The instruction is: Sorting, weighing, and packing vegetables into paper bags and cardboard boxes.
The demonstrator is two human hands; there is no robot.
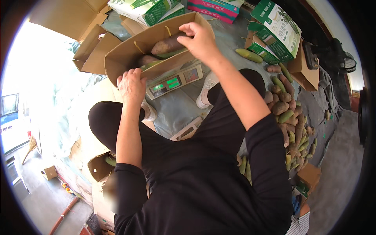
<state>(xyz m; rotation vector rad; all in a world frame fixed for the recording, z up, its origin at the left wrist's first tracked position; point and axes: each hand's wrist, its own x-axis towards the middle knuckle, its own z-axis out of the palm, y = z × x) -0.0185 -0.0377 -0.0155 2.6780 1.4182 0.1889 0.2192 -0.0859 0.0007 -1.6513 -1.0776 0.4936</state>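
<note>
An open cardboard box [117,58] rests on a digital scale [184,80] with a lit green display. Inside lie a large brown root vegetable, like a sweet potato [166,46], and some long green vegetables partly hidden by the near wall. My left hand [132,87] grips the box's near rim at its left corner, fingers bent over the edge. Above the box's right end is my right hand [201,43], thumb and fingers apart beside the brown root, with nothing visible in them. Whether its fingertips touch the root or the rim, I cannot tell.
A heap of brown and green vegetables [288,113] covers the sheet at right, with a single green one [249,55] nearer the box. Green-white cartons [274,33] and a black fan [340,58] stand beyond. Another open box [100,166] sits at lower left. Part of another person shows at lower right.
</note>
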